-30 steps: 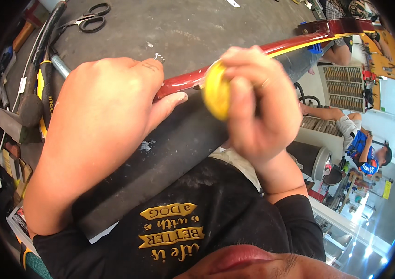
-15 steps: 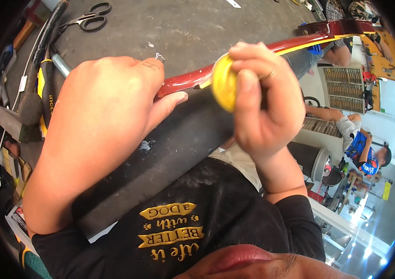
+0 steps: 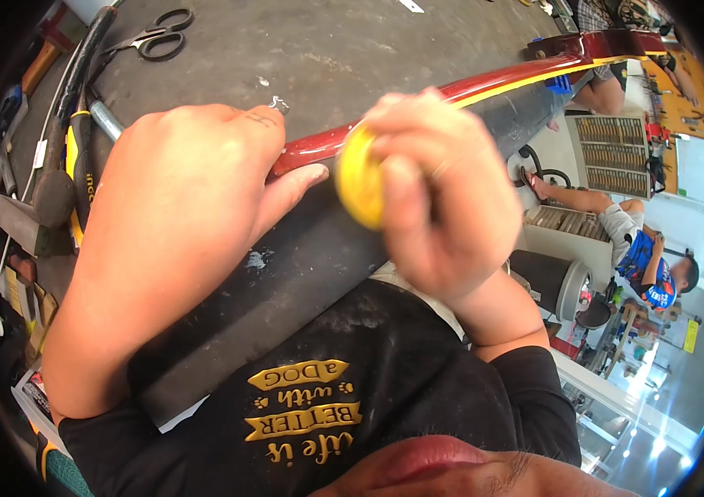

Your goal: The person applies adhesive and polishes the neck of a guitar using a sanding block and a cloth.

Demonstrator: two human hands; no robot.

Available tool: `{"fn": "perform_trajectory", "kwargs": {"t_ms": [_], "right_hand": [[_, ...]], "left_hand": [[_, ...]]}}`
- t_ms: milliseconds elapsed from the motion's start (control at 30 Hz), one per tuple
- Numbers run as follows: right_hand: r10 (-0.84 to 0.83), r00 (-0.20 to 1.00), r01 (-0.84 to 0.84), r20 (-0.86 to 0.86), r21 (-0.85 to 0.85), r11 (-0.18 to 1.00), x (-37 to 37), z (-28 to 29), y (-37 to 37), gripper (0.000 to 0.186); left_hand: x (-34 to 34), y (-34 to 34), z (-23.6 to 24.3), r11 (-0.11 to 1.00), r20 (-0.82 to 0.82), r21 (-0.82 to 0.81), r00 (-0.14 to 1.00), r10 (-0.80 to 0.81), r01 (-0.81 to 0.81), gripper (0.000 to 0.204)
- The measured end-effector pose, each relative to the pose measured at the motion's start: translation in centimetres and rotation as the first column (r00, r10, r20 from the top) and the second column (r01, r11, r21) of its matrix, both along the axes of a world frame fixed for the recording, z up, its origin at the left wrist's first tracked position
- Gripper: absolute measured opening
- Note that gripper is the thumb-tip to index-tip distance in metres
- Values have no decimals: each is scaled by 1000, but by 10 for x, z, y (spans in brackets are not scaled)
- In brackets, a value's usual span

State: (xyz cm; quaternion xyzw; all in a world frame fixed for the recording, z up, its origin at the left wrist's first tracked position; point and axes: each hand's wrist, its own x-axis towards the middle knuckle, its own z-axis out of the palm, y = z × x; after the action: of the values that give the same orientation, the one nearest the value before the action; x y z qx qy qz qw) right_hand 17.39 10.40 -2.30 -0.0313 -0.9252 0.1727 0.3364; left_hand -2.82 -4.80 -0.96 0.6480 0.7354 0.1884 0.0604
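A long, glossy dark-red guitar neck (image 3: 501, 81) with yellow edging runs from the middle toward the far right, where it widens. Around its near end my left hand (image 3: 182, 186) is closed, the thumb along the near side and the fingertips hidden. My right hand (image 3: 455, 195), blurred by motion, pinches a round yellow disc (image 3: 358, 178) between thumb and fingers. The disc is held at the neck's near side, close to my left thumb; whether it touches the neck I cannot tell. Beneath the neck lies a long black padded-looking support (image 3: 286, 269).
Black-handled scissors (image 3: 160, 40) lie on the grey worktop (image 3: 286, 50) at the far left. A yellow-and-black tool handle (image 3: 80, 157), a hammer-like tool (image 3: 54, 195) and other tools crowd the left edge. A person in blue (image 3: 646, 261) sits at the right, beside a file rack (image 3: 613, 153).
My right hand has moved left along the neck with the yellow disc, nearer to my left hand. The left hand still grips the neck, almost unmoved.
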Motion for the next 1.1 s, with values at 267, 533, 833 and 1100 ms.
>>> {"fn": "perform_trajectory", "kwargs": {"t_ms": [267,533,833,1100], "right_hand": [[16,1000,-16,4,7,1000,2,1,-6,12],[33,999,-33,29,0,999,2,1,-3,13],[-95,993,96,-72,13,995,4,-5,13,11],[-87,995,87,-43,-7,996,10,-5,13,12]], "left_hand": [[-1,0,0,1000,4,10,1000,-16,16,39],[1,0,3,1000,14,-1,1000,3,-3,39],[1,1,4,1000,5,-6,1000,-6,6,38],[2,1,3,1000,9,-6,1000,2,-2,39]]}}
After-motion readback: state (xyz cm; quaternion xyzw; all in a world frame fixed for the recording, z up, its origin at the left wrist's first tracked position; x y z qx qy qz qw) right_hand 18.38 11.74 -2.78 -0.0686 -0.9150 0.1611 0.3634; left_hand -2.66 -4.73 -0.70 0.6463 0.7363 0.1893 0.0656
